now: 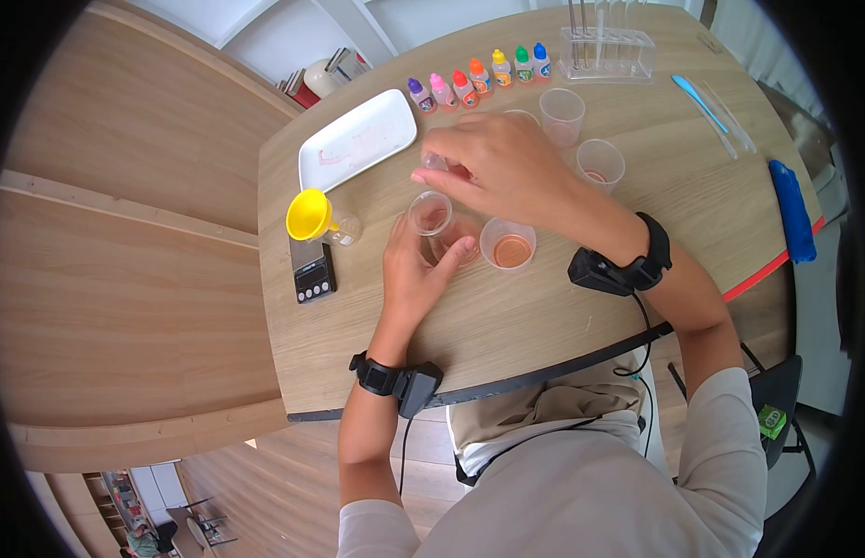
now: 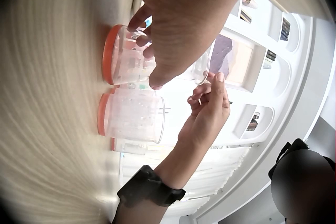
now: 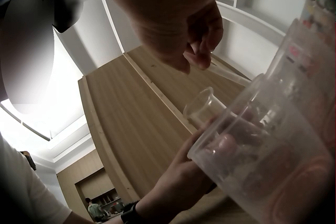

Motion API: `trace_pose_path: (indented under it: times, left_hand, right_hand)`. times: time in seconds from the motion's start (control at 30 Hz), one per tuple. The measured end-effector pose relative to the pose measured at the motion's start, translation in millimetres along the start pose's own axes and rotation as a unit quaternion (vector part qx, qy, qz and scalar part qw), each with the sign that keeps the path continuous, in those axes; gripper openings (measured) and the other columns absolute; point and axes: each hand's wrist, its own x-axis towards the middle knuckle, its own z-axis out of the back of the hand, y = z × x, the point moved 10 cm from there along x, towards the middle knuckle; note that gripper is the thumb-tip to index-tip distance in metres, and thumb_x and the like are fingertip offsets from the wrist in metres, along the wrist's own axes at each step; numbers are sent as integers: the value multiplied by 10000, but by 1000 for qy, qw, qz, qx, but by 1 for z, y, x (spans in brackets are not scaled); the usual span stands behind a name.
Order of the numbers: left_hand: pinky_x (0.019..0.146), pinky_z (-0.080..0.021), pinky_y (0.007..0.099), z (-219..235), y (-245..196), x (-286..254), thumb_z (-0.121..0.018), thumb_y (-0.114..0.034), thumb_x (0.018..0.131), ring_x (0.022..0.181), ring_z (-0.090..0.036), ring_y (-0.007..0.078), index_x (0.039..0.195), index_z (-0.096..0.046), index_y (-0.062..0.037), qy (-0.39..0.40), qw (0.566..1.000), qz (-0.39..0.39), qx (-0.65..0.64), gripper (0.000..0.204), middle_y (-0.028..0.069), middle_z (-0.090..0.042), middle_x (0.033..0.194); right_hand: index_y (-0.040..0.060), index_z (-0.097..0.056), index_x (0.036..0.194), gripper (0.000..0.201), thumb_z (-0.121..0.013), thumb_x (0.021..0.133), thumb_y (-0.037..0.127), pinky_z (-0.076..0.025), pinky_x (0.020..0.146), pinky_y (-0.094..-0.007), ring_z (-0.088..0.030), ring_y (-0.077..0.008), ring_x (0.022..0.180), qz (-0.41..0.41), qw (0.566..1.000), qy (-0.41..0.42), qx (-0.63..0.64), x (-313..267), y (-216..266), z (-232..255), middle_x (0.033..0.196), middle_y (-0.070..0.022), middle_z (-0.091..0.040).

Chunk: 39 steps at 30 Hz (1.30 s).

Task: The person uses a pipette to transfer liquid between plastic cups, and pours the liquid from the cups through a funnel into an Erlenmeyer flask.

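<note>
My left hand (image 1: 416, 270) grips a clear flask (image 1: 462, 244) with a flared rim, fingers on one side and thumb across the other. Reddish-orange liquid lies in its bottom, seen side-on in the left wrist view. Above and just beyond the flask's mouth, my right hand (image 1: 498, 163) pinches a clear slender tube (image 1: 434, 162). The right wrist view shows this tube (image 3: 229, 74) sticking out past the curled fingers; the rest of it is hidden in the hand. Right beside the flask stands a clear plastic cup (image 1: 509, 245) holding orange-pink liquid.
More clear cups (image 1: 601, 166) stand beneath and beyond my right forearm. A white tray (image 1: 402, 110), a yellow funnel (image 1: 309, 215) on a glass vessel and a black scale (image 1: 314, 282) are at left. Colored dropper bottles (image 1: 465, 88) and a test tube rack (image 1: 628, 70) line the back.
</note>
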Motion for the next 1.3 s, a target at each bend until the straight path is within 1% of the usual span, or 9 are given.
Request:
trace_pose_path:
  times: [0.47, 0.57, 1.07, 1.3]
  left_hand:
    - [870, -483, 390, 0, -1, 0, -813, -204, 750, 1003, -614, 305, 1153, -575, -28, -5, 1000, -2, 2, 500, 160, -653, 1060]
    - [872, -481, 391, 1, 0, 0, -813, -201, 749, 1004, -612, 309, 1163, -571, -29, -4, 1000, -2, 1, 509, 160, -653, 1063]
    - [874, -480, 390, 0, -1, 0, -811, -199, 753, 1011, -611, 307, 1177, -568, -35, 0, 1000, -5, 9, 515, 153, -655, 1068]
    - [878, -485, 386, -1, 2, 0, -809, -195, 753, 1014, -619, 300, 1180, -572, -33, 1, 1000, -1, -1, 514, 156, -655, 1072]
  right_hand:
    - [100, -630, 799, 238, -705, 834, 323, -410, 480, -357, -558, -226, 538, -7, 1000, 6, -1, -3, 0, -7, 589, -34, -542]
    - [101, -634, 808, 235, -708, 829, 324, -410, 477, -354, -558, -225, 538, 0, 1000, -7, 4, -3, 1, -5, 590, -33, -542]
    - [95, -639, 822, 244, -699, 837, 330, -413, 482, -360, -568, -232, 545, -8, 1000, 13, 6, -3, 0, -8, 599, -36, -551]
    - [109, -621, 794, 245, -683, 852, 339, -403, 490, -372, -564, -227, 564, -10, 1000, 29, 4, -6, -2, -19, 597, -27, -550]
